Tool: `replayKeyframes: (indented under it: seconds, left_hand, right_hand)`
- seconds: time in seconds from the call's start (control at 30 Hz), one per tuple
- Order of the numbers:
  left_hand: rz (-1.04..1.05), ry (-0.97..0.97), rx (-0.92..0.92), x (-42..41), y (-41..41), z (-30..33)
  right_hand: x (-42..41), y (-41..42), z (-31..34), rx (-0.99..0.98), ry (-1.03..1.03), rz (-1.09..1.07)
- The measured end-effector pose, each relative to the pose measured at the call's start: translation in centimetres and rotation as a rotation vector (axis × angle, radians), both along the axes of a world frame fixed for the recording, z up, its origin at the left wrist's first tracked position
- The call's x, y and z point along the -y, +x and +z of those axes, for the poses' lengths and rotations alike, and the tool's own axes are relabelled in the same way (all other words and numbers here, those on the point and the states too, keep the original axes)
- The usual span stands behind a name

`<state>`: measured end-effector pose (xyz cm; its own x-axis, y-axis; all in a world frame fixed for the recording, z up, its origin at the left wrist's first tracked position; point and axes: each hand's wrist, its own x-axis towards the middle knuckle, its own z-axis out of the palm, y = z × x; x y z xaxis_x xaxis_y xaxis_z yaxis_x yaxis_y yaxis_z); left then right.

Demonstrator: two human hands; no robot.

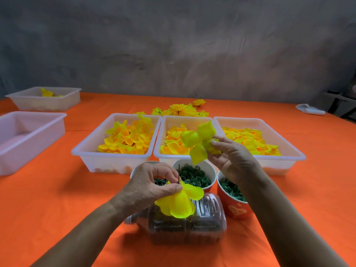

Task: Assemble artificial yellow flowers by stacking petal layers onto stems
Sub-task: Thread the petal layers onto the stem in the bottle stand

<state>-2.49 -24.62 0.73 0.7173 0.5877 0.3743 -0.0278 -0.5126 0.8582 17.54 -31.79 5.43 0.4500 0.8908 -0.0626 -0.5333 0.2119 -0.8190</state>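
Note:
My left hand [152, 185] pinches a thin dark stem [179, 173] that points upward, with yellow petal layers [178, 204] hanging below the fingers. My right hand [231, 157] holds a loose yellow petal layer [198, 143] by one lobe, raised above and to the right of the stem tip. The two hands are apart. Three white trays of yellow petals stand behind: left [92, 151], middle [167, 122], right [296, 151].
Paper cups of green rings [194, 175] and green parts [233, 187] stand before the trays. A clear plastic jug [192, 226] lies on its side under my left hand. Finished flowers [181, 109] lie behind the trays. Two more white trays [28, 132] [44, 99] sit at left on the orange table.

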Motion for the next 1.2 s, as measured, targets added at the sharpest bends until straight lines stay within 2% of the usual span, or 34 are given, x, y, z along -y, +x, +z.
replayKeyframes:
  seconds: [0.1, 0.27, 0.47, 0.7, 0.9, 1.1, 1.2]
  left_hand:
    - [0.002, -0.001, -0.003, -0.1, 0.0, -0.1]
    - [-0.003, 0.005, 0.003, -0.1, 0.0, -0.1]
    - [0.003, 0.017, 0.007, -0.3, 0.1, -0.3]
    - [0.033, 0.007, 0.015, -0.1, 0.0, -0.2]
    - [0.045, -0.068, -0.013, 0.1, -0.3, -0.1]
    - [0.067, -0.062, -0.054, 0.3, -0.7, 0.1]
    - [0.078, -0.058, -0.083, 0.4, -0.7, 0.2]
  right_hand:
    - [0.4, -1.1, -0.1, -0.042, -0.010, 0.065]
    - [0.9, -2.7, 0.2, 0.039, -0.068, 0.112]
    - [1.8, -3.1, 2.3, 0.111, -0.047, 0.192]
    - [2.3, -4.2, 2.8, 0.239, -0.140, 0.322]
    - [2.0, -4.5, 2.6, 0.267, -0.212, 0.325]
    - [2.1, -4.8, 2.5, 0.435, -0.292, 0.319]
    - [2.2, -5.0, 2.2, 0.451, -0.308, 0.324]
